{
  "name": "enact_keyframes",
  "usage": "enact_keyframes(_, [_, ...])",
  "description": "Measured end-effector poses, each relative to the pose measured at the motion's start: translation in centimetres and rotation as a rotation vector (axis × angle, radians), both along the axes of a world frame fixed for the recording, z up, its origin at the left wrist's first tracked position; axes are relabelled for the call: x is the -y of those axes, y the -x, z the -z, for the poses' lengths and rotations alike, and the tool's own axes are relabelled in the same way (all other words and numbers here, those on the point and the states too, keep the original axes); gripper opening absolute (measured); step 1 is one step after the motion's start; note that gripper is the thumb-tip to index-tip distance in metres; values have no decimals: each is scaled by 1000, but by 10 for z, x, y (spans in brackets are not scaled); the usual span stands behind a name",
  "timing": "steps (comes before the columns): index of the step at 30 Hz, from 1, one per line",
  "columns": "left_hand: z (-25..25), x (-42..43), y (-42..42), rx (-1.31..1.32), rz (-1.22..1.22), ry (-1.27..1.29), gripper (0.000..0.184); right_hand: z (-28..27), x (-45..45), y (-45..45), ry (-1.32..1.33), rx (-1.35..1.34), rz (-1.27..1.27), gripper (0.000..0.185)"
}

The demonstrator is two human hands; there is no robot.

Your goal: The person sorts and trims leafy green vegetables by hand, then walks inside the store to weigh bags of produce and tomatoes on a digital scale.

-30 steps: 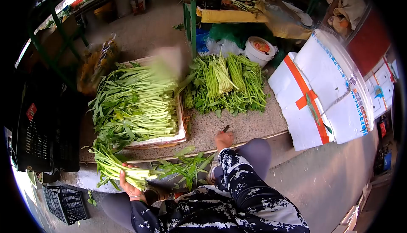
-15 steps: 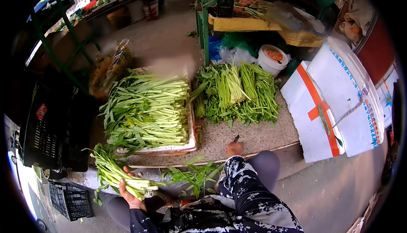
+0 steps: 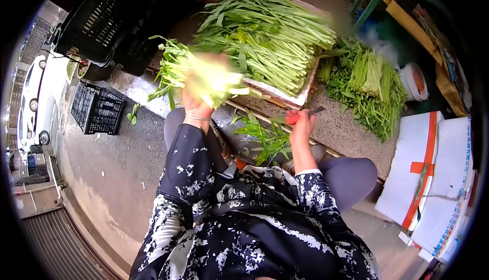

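My left hand (image 3: 197, 106) is wrapped round the lower side of a bunch of water spinach (image 3: 175, 71), its pale cut stems pointing right and its leaves left; glare and blur hide part of the bunch. In my right hand (image 3: 302, 127) is a small knife (image 3: 317, 110) with a red handle, the dark blade pointing right. Just beyond both hands lies a large pile of water spinach (image 3: 275, 35) in a white foam box (image 3: 306, 89). Loose leaves and trimmings (image 3: 262, 135) lie below, between my knees.
Bundled thin-stemmed greens (image 3: 367, 81) lie on the stone ledge (image 3: 336, 127) beside a white bucket (image 3: 413, 82). White foam panels with orange tape (image 3: 407, 163) stand at the right. At the left are a black crate (image 3: 98, 109) on the ground and taller black crates (image 3: 109, 20).
My view has swung left and down. My left hand has raised the bunch towards the foam box. My right hand has lifted off the ledge, and the knife's red handle now shows.
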State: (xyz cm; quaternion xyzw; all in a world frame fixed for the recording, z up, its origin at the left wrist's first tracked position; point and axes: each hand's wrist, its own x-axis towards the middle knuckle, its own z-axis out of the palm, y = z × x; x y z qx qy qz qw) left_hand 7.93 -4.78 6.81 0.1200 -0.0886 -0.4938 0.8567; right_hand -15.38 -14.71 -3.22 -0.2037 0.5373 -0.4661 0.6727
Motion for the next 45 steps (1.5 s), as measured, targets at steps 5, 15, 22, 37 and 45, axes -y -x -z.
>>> enact_keyframes(5, [11, 3, 7, -91, 44, 36, 36, -63, -7, -41, 276, 230, -67, 13])
enact_keyframes(15, [33, 2, -36, -178, -149, -90, 28, -67, -27, -80, 271, 55, -287, 22])
enact_keyframes(22, [75, -17, -123, -82, -304, -210, 19, -52, -98, -122, 482, -61, -802, 39])
enact_keyframes(37, [64, -35, -127, -189, -437, -267, 15, -47, -133, -205, 1075, -431, -684, 25])
enact_keyframes(45, [39, -36, -118, -301, -552, -422, 17, -41, -135, -232, 1213, -458, -633, 29])
